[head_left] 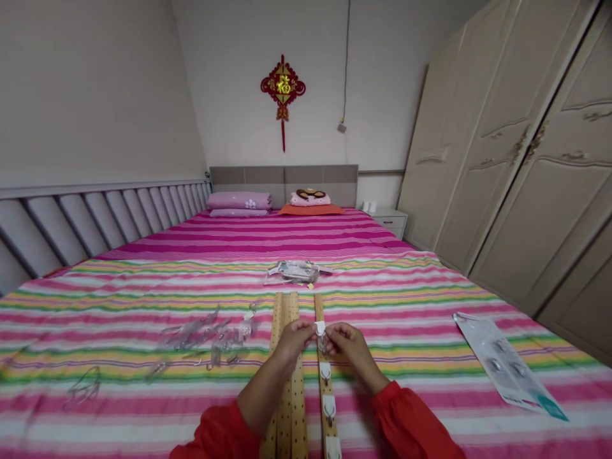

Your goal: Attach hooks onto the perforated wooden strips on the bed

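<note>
My left hand (292, 342) and my right hand (352, 344) meet over a narrow wooden strip (321, 313), fingertips pinched on either side of a white-backed hook (320, 327). Whether its back touches the wood I cannot tell. Nearer me on the same strip sit more white-backed metal hooks, among them one (325, 371) just below my hands and another (329, 408) lower down. Left of it, partly under my left forearm, lie wooden strips with rows of small holes (285, 401), side by side.
Several clear-wrapped small packets (205, 335) are scattered at left, with a thin wire-like tangle (86, 386) farther out. A plastic bag of parts (296, 272) lies ahead. At right is a blister pack (507, 366). Everything rests on a striped bedspread (406, 299); a wardrobe (516, 166) stands at right.
</note>
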Motion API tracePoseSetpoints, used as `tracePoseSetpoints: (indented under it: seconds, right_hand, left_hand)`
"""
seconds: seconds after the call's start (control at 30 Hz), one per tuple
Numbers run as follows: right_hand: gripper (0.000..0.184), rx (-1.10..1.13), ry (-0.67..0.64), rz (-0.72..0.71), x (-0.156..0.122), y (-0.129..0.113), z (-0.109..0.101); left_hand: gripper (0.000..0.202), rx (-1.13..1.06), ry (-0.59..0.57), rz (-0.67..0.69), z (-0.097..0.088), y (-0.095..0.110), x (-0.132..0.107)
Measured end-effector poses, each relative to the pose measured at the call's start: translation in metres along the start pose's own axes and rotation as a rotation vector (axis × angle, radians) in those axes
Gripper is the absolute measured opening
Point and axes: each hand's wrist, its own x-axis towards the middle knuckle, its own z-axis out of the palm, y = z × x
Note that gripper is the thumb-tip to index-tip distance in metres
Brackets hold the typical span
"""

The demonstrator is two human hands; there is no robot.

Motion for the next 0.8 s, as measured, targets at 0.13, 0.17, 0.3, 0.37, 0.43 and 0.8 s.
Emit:
tracePoseSetpoints:
  seconds: [0.13, 0.17, 0.3, 0.37, 0.43, 0.8]
  right_hand:
    - [0.035, -0.012, 0.042, 0.012, 0.017, 0.012, -0.006]
    - [0.033, -0.018, 0.052, 0.014, 0.02, 0.015, -0.007]
    - [0.029, -0.05, 0.092, 0.025, 0.033, 0.028, -0.008]
    - [0.027, -0.067, 0.109, 0.034, 0.038, 0.034, -0.008]
    - [0.026, -0.082, 0.126, 0.045, 0.044, 0.039, -0.008]
    - [0.023, -0.127, 0.21, 0.044, 0.059, 0.061, -0.009]
  left_hand:
    - [0.026, 0.009, 0.024, -0.02, 0.006, -0.005, 0.022]
    - [0.024, 0.017, 0.037, -0.026, 0.007, -0.006, 0.027]
    - [0.016, 0.078, 0.102, -0.044, 0.01, -0.014, 0.043]
    - [0.013, 0.124, 0.128, -0.037, 0.011, -0.018, 0.05]
    - [0.012, 0.182, 0.148, -0.023, 0.012, -0.022, 0.056]
    - [0.013, 0.522, 0.221, -0.014, 0.01, -0.035, 0.075]
